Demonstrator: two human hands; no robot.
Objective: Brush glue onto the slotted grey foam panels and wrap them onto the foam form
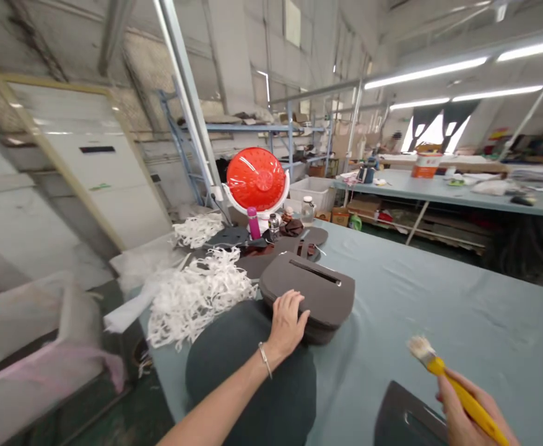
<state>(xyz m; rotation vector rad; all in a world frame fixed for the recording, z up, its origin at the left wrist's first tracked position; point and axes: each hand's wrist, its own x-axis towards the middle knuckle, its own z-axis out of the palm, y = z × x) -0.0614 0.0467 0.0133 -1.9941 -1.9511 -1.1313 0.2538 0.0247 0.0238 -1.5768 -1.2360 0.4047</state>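
Observation:
In the head view my left hand (288,326) lies on the near edge of a stack of dark grey-brown, flap-shaped panels (320,291). Its fingers are stretched out and the thumb is apart. The top panel has a long slot near its far edge. Under my left forearm is a large dark, rounded piece (252,365) on the table. At the lower right, my right hand (473,409) is closed around the yellow handle of a paintbrush (445,378), its pale bristles pointing up and left. Below the brush lies another dark panel (405,418), partly cut off by the frame.
White shredded strips (201,297) heap along the left edge of the blue-grey table (420,291). Farther back stand a red heater-like dish (257,179), a pink bottle (253,223) and a glass jar (308,210). A second table (392,183) is at the back right.

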